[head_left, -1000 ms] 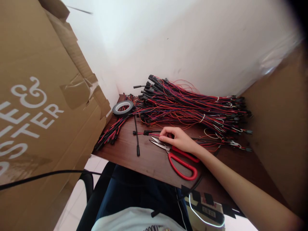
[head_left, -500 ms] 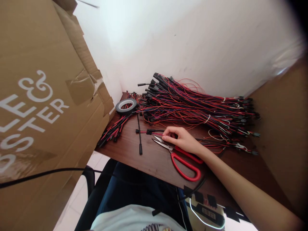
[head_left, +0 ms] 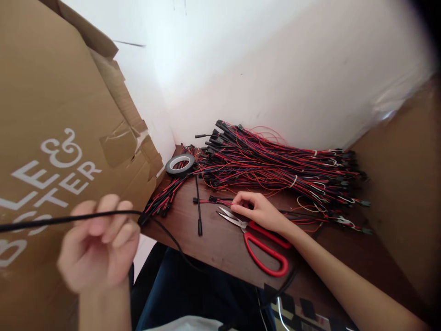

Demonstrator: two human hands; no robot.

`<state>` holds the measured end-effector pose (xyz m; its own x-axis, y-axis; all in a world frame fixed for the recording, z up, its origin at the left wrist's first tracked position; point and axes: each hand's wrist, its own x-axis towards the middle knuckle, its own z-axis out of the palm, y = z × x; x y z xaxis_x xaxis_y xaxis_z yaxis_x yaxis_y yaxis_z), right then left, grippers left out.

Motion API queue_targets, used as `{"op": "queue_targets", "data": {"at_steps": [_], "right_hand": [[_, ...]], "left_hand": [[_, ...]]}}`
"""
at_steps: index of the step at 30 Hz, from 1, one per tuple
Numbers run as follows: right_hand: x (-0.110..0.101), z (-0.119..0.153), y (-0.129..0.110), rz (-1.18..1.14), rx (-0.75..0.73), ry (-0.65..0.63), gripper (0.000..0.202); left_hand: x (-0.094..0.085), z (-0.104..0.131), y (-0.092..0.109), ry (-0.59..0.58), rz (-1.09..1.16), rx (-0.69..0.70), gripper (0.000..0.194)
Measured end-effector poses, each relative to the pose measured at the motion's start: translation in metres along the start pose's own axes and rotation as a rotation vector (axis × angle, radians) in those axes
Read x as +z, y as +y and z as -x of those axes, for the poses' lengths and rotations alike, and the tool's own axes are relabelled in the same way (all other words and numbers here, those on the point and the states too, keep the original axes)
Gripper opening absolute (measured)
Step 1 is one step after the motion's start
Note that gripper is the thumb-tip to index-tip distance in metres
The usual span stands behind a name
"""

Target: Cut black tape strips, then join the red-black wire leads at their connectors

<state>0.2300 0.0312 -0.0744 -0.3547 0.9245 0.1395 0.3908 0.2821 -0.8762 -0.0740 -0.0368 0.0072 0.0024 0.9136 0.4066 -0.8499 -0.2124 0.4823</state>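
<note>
At eight o'clock, the left hand (head_left: pixel 103 248) stands upright, fingers curled at a black cable (head_left: pixel 103 214), its grip unclear. The right hand (head_left: pixel 261 211), forearm from four o'clock, pinches red-and-black wires (head_left: pixel 224 201) on the desk (head_left: pixel 218 246), scissors (head_left: pixel 244 225) at its six o'clock.

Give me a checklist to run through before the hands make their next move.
1. Scissors shut: not ok; the blades stand apart.
2. Right hand clear of the scissors: cannot tell; they overlap in view.
3. Left hand free of the black cable: cannot tell; it crosses the fingers, grip unclear.
4. Tape roll away from both hands: ok.
5. Large wire bundle tied: ok; a white tie shows across it.
</note>
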Motion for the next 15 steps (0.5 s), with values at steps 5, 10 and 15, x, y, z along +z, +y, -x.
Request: {"op": "queue_targets", "data": {"at_steps": [5, 10, 15], "right_hand": [[0.0, -0.001, 0.0, -0.001, -0.027, 0.023, 0.024], [0.001, 0.0, -0.003, 0.015, -0.045, 0.035, 0.023], [0.003, 0.004, -0.004, 0.036, -0.048, 0.045, 0.022]], "left_hand": [[-0.025, -0.042, -0.039, -0.024, -0.052, -0.292, 0.008], [-0.026, -0.057, -0.086, -0.072, -0.797, -0.575, 0.027], [-0.032, -0.052, -0.125, -0.181, -1.125, -0.475, 0.025]]}}
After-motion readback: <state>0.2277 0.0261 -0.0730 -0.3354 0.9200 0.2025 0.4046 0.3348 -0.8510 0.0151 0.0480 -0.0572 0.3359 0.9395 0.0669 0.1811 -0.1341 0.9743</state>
